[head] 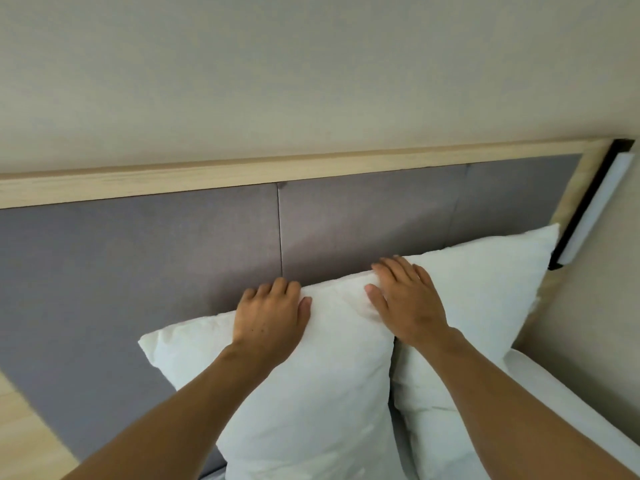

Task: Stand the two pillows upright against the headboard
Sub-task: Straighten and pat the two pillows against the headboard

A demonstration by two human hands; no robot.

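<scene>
Hands (pixel 273 317) on upright white pillow (pixel 304 393)

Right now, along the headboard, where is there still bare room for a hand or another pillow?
Free: the grey headboard left of the left pillow, up to the wooden rail. Crowded: the right side, where the right pillow reaches the frame post, and the pillow tops, under the left hand and right hand.
</scene>
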